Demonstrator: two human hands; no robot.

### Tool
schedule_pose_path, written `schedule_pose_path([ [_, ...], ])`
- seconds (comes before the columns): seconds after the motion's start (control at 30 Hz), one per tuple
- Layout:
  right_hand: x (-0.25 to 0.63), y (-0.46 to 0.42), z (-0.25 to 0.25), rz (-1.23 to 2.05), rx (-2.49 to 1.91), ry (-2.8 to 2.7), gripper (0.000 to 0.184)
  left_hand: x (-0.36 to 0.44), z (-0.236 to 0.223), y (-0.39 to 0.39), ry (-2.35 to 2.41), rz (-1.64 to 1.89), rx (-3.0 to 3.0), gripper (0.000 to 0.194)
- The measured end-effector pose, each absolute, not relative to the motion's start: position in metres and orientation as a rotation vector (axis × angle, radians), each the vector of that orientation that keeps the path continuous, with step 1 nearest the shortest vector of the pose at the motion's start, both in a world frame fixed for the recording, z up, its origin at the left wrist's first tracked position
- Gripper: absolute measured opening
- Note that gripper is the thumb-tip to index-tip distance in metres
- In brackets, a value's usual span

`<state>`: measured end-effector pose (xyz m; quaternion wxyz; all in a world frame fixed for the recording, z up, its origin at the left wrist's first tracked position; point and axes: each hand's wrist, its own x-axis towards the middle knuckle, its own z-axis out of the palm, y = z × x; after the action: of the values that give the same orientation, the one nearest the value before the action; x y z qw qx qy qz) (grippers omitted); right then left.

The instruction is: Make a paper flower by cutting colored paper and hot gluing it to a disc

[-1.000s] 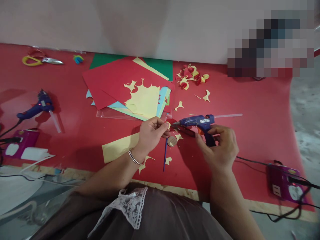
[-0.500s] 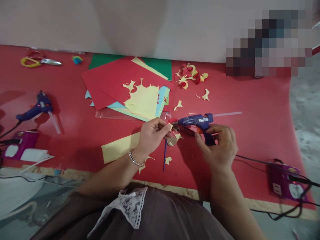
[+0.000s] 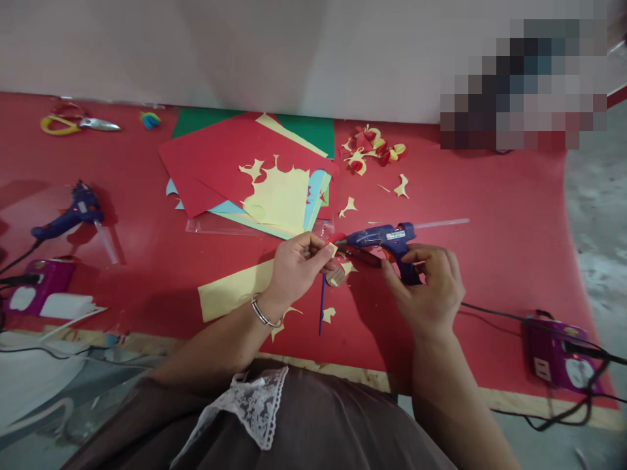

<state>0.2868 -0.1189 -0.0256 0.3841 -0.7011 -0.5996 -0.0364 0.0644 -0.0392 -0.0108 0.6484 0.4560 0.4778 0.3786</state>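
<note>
My right hand point(image 3: 431, 287) is closed round the handle of a blue hot glue gun point(image 3: 379, 236), with a clear glue stick point(image 3: 443, 223) poking out of its back. The gun's nozzle points left and meets the work at my left fingertips. In my left hand point(image 3: 306, 264), thumb and fingers pinch a small piece of yellow paper point(image 3: 334, 249). A bit of red paper point(image 3: 337, 239) shows just behind it, partly hidden by the fingers. Below these fingertips lie a round brownish disc point(image 3: 336, 277) and a thin blue stick point(image 3: 322, 307).
Stacked coloured paper sheets point(image 3: 210, 170) lie ahead, with red and yellow cut pieces point(image 3: 375, 149) to their right. Scissors point(image 3: 81, 124) and a second glue gun point(image 3: 73, 212) are at left. Purple power strips point(image 3: 563, 356) sit either side, and a black cord runs from the right one.
My hands keep nearly the same pose, nozzle still at the left fingertips. The whole view has shifted very slightly.
</note>
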Motion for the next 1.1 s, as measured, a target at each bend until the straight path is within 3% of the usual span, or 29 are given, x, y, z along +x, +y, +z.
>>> schedule_pose_path([
  [1.1, 0.2884, -0.1205, -0.0266, -0.115, -1.772, -1.53, 0.024, 0.0642, -0.0094, -0.0392, 1.076, 0.88, 1.03, 0.026],
])
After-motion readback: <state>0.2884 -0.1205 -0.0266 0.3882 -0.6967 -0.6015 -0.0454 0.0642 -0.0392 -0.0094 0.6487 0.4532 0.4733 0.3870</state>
